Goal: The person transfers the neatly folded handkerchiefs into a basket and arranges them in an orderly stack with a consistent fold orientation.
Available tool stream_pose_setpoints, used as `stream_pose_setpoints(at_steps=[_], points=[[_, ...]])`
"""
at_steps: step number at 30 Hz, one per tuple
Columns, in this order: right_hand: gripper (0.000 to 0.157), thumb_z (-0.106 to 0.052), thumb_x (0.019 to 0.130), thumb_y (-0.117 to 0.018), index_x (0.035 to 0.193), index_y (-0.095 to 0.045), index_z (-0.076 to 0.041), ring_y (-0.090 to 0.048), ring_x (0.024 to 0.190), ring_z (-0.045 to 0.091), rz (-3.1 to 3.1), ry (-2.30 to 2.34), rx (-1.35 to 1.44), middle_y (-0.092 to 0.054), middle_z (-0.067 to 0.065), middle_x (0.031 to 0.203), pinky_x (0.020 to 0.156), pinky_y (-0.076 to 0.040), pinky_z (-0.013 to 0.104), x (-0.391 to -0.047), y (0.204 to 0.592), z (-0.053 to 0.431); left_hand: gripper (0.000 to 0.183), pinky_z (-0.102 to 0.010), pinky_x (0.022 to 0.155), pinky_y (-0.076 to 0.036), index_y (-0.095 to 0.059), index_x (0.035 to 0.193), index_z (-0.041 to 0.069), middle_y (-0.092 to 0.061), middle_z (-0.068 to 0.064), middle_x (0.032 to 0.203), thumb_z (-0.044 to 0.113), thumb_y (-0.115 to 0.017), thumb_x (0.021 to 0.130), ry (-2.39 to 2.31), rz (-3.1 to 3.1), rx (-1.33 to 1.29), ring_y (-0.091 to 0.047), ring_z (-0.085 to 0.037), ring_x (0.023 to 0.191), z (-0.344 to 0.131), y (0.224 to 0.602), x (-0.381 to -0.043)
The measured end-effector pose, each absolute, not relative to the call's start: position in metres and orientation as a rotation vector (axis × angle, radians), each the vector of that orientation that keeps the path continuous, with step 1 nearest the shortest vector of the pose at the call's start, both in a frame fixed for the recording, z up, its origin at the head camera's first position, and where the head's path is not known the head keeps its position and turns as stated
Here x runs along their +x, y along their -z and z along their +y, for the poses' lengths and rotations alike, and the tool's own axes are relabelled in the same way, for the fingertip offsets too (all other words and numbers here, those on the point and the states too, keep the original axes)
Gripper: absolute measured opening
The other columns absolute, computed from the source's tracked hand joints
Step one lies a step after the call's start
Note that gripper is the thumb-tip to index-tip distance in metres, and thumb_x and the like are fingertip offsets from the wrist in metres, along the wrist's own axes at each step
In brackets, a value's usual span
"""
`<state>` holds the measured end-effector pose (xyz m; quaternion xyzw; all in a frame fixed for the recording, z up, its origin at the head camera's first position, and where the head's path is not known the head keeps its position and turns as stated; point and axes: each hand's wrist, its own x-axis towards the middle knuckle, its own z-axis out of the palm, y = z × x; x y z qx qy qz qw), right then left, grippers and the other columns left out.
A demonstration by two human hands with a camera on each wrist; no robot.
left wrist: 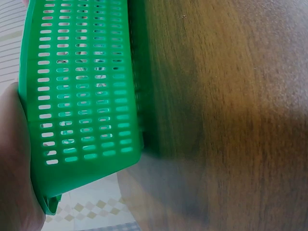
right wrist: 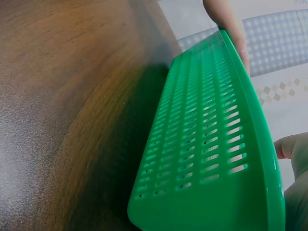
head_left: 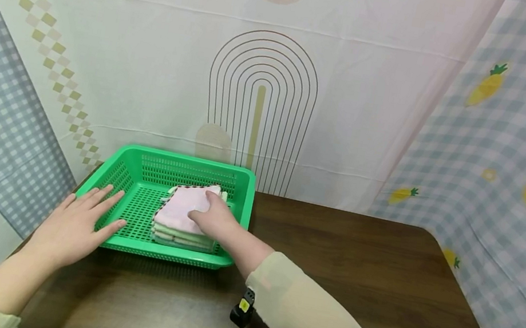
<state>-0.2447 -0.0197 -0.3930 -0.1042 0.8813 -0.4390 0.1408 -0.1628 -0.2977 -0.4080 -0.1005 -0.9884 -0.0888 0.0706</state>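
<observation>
A green plastic basket point(head_left: 165, 250) holds a stack of small folded towels, a pink towel point(head_left: 185, 206) with a dark-striped edge on top and pale green towels point(head_left: 183, 236) below. My right hand point(head_left: 219, 220) reaches over the basket's right side and rests on the pink towel, thumb and forefinger apart; its other fingers are hidden. My left hand point(head_left: 75, 225) lies over the front left corner, fingers spread and fairly straight. In the left wrist view, that hand point(left wrist: 17, 159) touches the rim beside the slotted wall point(left wrist: 86, 110). The right wrist view shows the basket's outer front wall point(right wrist: 202, 130).
The basket stands on a dark wooden table point(head_left: 354, 272), near its back left. Behind it hangs a pale patterned cloth point(head_left: 153, 70), with checked cloths point(head_left: 509, 188) at the sides. A small black wrist camera point(head_left: 243, 308) hangs below my right sleeve.
</observation>
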Motion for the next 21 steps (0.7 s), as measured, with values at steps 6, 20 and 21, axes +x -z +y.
stream_pose_setpoints(at_steps=[6,20,21], points=[[0.073,-0.033,0.094,-0.064,0.156,-0.032,-0.010,-0.023,0.149,0.029,2.572,1.226,-0.257,-0.021,0.013,0.163,0.115,-0.033,0.048,-0.2407,0.3916,-0.0198,0.076,-0.068,0.113,-0.011,-0.025,0.159,0.018,-0.028,-0.022,0.159,0.060,-0.044,0.099,0.275,-2.960,-0.304,-0.026,-0.050,0.142,-0.2996,0.4111,-0.1638],[0.072,-0.032,0.096,-0.061,0.156,-0.029,-0.008,-0.019,0.150,0.030,2.605,1.203,-0.266,-0.015,0.013,0.165,0.118,-0.028,0.048,-0.2376,0.3893,-0.0191,0.079,-0.069,0.113,-0.011,-0.024,0.159,0.016,-0.026,-0.022,0.159,0.064,-0.041,0.099,0.263,-2.998,-0.297,-0.023,-0.049,0.143,-0.3013,0.4083,-0.1661],[0.071,-0.031,0.096,-0.060,0.156,-0.030,-0.008,-0.020,0.150,0.030,2.614,1.205,-0.277,-0.015,0.013,0.165,0.117,-0.028,0.048,-0.2376,0.3893,-0.0189,0.079,-0.069,0.113,-0.011,-0.024,0.159,0.016,-0.026,-0.022,0.159,0.064,-0.041,0.099,0.264,-3.002,-0.299,-0.023,-0.049,0.143,-0.3016,0.4078,-0.1661]])
